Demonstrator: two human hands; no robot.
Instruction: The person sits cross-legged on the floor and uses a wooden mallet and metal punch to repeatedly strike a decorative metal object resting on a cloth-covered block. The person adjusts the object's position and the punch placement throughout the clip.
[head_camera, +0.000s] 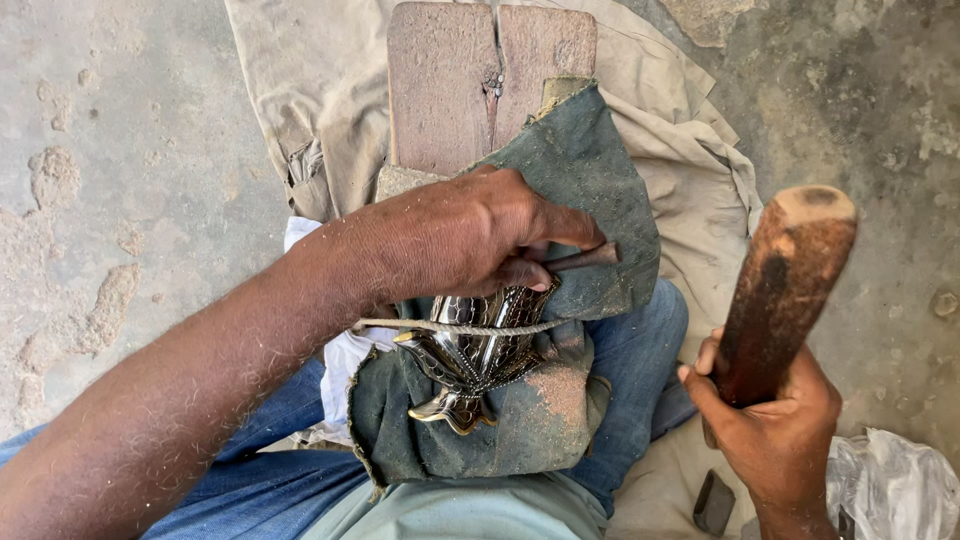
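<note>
A glossy, embossed silver metal piece (470, 365) is gleaming against dusty, matt dark-green cloth (590, 190). The round wooden mallet (785, 285) is showing worn, smooth reddish grain; the 2 brown wooden boards (470, 80) are looking rough, the grey concrete floor (120, 150) pitted.

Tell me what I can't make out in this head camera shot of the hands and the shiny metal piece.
- Metal piece: upper end hidden under the left hand.
- Punch tool: working tip hidden by the fingers.
- Wooden mallet: lower handle hidden in the right hand.
- Wooden block: top cut off by the frame edge, bottom covered by dark cloth.
</note>
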